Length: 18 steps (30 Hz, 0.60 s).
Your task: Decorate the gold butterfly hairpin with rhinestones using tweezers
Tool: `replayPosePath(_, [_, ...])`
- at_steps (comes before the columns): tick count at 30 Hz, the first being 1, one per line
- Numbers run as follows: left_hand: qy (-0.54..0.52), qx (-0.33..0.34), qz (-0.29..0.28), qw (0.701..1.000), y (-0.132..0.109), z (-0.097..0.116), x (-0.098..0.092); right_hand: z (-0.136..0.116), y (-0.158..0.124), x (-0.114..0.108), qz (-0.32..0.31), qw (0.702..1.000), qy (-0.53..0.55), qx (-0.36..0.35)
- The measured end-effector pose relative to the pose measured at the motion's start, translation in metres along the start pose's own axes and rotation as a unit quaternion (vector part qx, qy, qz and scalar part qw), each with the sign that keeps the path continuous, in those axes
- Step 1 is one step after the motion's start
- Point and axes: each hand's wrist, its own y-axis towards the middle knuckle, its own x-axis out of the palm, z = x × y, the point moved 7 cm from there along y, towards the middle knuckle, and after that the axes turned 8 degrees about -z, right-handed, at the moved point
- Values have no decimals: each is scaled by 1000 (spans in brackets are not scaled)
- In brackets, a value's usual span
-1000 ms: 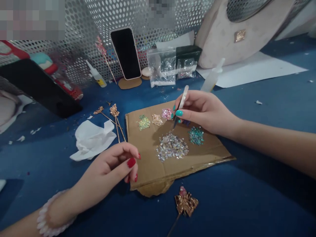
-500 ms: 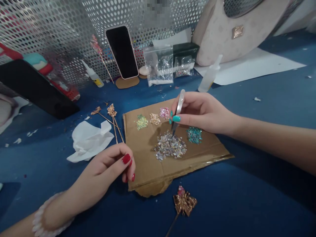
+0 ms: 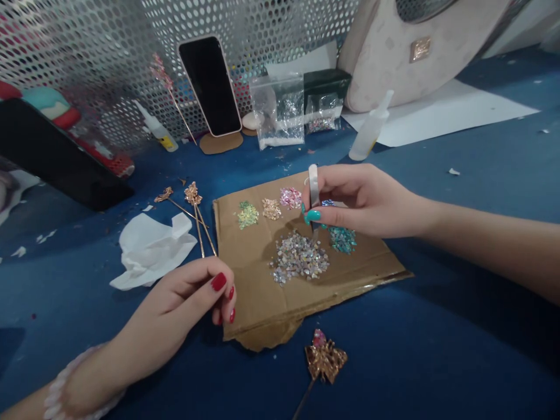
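Observation:
My right hand (image 3: 356, 201) pinches metal tweezers (image 3: 314, 185), their tips pointing down at the upper right part of a pile of silvery flakes (image 3: 300, 256). That pile lies on a piece of cardboard (image 3: 254, 291), among smaller heaps of green flakes (image 3: 248, 214), peach flakes (image 3: 272, 209), pink flakes (image 3: 290, 198) and teal flakes (image 3: 342, 239). At the cardboard's left edge rests my left hand (image 3: 192, 303), its fingers loosely curled in with nothing seen in them. In front lies a gold-coloured butterfly hairpin (image 3: 326, 359) with one pink-filled part.
Several gold hairpins (image 3: 193, 193) and a crumpled tissue (image 3: 153, 248) lie left of the cardboard. Behind stand a phone (image 3: 210, 86), a glue bottle (image 3: 371, 128), clear plastic bags (image 3: 277, 111) and a pale handbag (image 3: 389, 58). A dark tablet-like slab (image 3: 56, 154) leans at the left.
The tweezers have tilted more upright, and their tips have shifted slightly right over the silvery pile. My left hand stays at the cardboard's edge. The whole view has shifted a little.

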Motion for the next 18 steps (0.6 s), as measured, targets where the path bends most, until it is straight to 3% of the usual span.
replayPosePath(9, [-3,-5,4,1000,2,2,1,-9,0,9,-56,998,-25,-31])
replayPosePath(15, [2,-5,6,1000,2,1,0,-18,-2,23,-136,990,-24,-20])
replayPosePath(18, [5,-3,7,1000,2,1,0,-19,-2,24,-135,990,-41,-18])
